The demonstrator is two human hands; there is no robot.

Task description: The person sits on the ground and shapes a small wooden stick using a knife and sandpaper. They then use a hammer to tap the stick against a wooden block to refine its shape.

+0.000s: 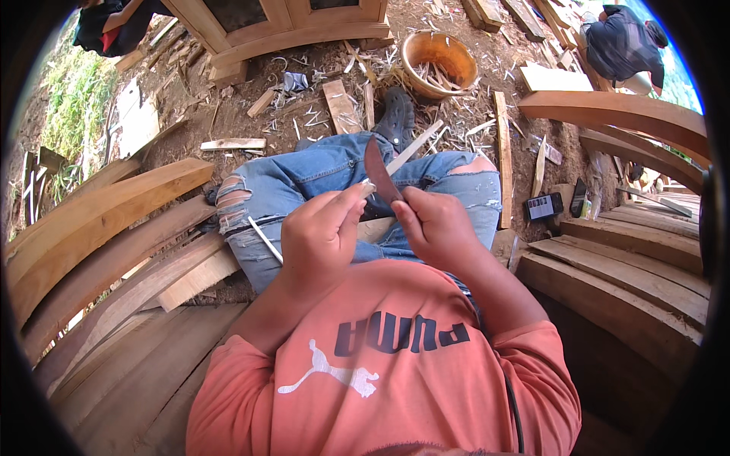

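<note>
Over my lap, my left hand (323, 228) is closed in a pinch. A short pale sliver of wood or bamboo (368, 187) pokes out between its fingertips. My right hand (442, 226) grips a knife (379, 172) by its handle, which the fingers hide. Its reddish-brown blade points up and away, close beside the pale sliver; I cannot tell whether they touch. Beyond the blade, a longer pale strip (417, 146) slants across the jeans. Another thin white strip (265, 240) lies by my left wrist, against the torn jeans (258, 201).
An orange-brown bucket (439, 64) of offcuts stands ahead among scattered shavings. Curved timber (106, 220) rises at left; planks (616, 281) are stacked at right beside a phone (544, 206). A wooden panelled frame (281, 30) stands at the far side. Another person (623, 45) bends at far right.
</note>
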